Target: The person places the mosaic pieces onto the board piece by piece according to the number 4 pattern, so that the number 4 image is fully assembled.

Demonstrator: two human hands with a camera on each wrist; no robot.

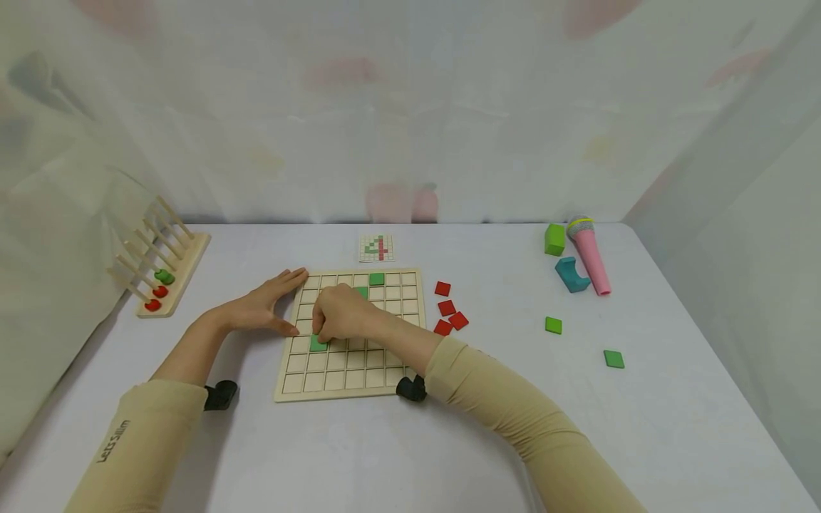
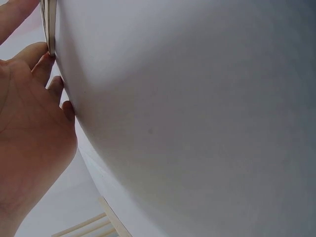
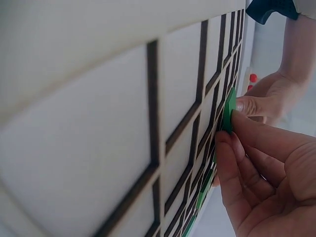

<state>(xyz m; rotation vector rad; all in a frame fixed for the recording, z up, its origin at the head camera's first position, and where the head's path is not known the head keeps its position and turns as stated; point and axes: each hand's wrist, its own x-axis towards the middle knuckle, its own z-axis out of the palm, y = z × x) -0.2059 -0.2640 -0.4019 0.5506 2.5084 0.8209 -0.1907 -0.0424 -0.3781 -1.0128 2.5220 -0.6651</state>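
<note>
A square wooden grid board [image 1: 349, 393] lies on the white table. My right hand [image 1: 344, 312] reaches over its left part and pinches a green square tile [image 1: 318, 344]. In the right wrist view, this green tile [image 3: 228, 111] stands slightly tilted against the grid, with the fingertips [image 3: 238, 118] at its edge. Another green tile [image 1: 376, 279] sits in the board's top row, and one more [image 1: 362, 292] shows partly behind the hand. Spread along the board's left edge, my left hand [image 1: 259, 304] touches it with thumb and fingers.
Several red tiles [image 1: 447, 308] lie right of the board; loose green tiles [image 1: 554, 325] are farther right. A pattern card [image 1: 377, 249] is behind the board. A peg rack [image 1: 173, 285] stands left. A pink toy microphone [image 1: 591, 256], green block [image 1: 554, 239] and teal piece [image 1: 571, 275] lie back right.
</note>
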